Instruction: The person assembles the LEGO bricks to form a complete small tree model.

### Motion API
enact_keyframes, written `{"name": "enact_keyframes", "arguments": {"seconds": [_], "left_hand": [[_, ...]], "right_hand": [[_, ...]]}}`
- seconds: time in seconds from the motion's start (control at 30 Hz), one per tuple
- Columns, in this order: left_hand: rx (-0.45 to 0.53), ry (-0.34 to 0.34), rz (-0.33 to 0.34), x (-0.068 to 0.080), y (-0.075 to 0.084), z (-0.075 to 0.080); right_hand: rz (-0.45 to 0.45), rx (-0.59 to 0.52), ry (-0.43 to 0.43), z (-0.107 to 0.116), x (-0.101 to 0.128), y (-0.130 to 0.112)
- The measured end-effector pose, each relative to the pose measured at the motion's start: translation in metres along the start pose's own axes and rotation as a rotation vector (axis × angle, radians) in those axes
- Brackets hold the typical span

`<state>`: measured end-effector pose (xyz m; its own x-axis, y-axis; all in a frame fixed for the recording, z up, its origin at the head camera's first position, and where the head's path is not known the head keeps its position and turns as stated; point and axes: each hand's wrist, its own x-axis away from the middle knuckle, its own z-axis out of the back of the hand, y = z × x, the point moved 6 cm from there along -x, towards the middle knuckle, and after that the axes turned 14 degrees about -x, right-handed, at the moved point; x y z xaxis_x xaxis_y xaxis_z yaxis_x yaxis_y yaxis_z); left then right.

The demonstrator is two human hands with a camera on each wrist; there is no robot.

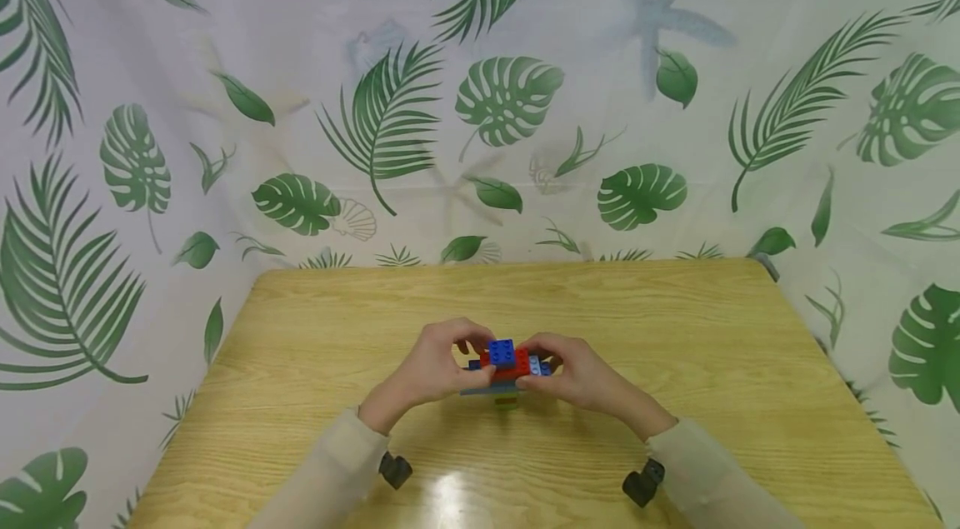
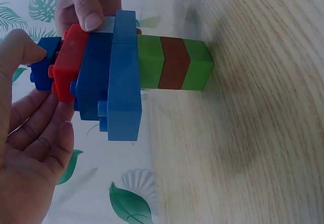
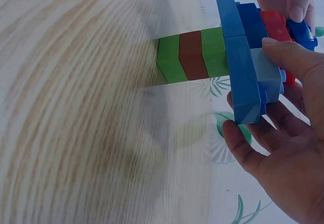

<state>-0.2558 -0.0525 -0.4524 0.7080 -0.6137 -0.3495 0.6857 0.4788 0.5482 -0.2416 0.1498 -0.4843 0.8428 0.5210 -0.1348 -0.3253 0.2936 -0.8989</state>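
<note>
Standing upright on the counter, the block tower sits right between both hands, left hand and right hand gripping its top, equally near.

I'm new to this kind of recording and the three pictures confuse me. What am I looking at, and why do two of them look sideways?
There is no machine here: a person works with two bare hands. The wide picture comes from a camera on the person's head, looking down at a wooden table with a leaf-print cloth hung behind it. The other two come from cameras strapped to each wrist, so they sit close and tilted. The left hand and right hand together grip a toy brick tower from either side. Its stem of green and brown bricks rests on the table, with wider blue bricks, a red brick and a small blue brick stacked above.
</note>
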Motion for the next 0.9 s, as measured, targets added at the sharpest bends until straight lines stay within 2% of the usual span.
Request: {"name": "enact_keyframes", "arguments": {"seconds": [0.13, 0.27, 0.37, 0.53, 0.9], "left_hand": [[-0.031, -0.004, -0.016, 0.000, 0.002, 0.000], [-0.047, -0.002, -0.029, 0.000, 0.003, 0.001], [-0.055, -0.009, -0.035, 0.000, 0.004, 0.001], [-0.051, -0.009, -0.060, -0.002, 0.005, 0.001], [-0.083, 0.002, -0.064, 0.000, 0.005, -0.001]], "right_hand": [[0.005, 0.010, -0.002, 0.000, 0.000, 0.000], [-0.031, 0.011, -0.002, -0.001, -0.001, 0.000], [-0.045, -0.038, 0.007, -0.003, -0.001, -0.004], [-0.015, -0.136, 0.037, -0.005, -0.003, -0.014], [-0.010, -0.179, 0.058, -0.011, -0.004, -0.015]]}}
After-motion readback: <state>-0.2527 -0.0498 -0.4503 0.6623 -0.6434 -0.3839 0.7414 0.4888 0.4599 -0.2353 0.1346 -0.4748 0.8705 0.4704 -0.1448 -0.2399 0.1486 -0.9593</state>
